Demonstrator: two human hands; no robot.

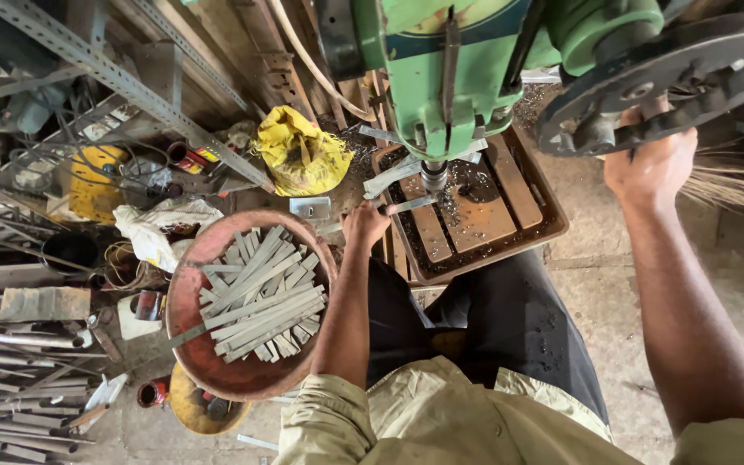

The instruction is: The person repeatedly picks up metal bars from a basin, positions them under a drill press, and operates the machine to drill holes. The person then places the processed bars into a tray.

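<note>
Far left: loose steel rods and offcuts [19, 344] on the floor. Lower left-centre: rust-red basin [189, 284] heaped with cut flat steel strips [260, 297]. Centre: left hand [363, 226] closed, pinching a flat steel strip [402, 207] onto the rusty drill table [518, 194], directly under the green drill press [449, 77] spindle. Upper right: right hand [652, 164] gripping the feed wheel [673, 73]. Step judged: drilling one strip. Next calls for steady downward feed, strip pinned firm.

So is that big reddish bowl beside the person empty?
No, the reddish bowl holds a heap of flat grey metal strips, lying criss-cross just beside the left hand's forearm.
</note>
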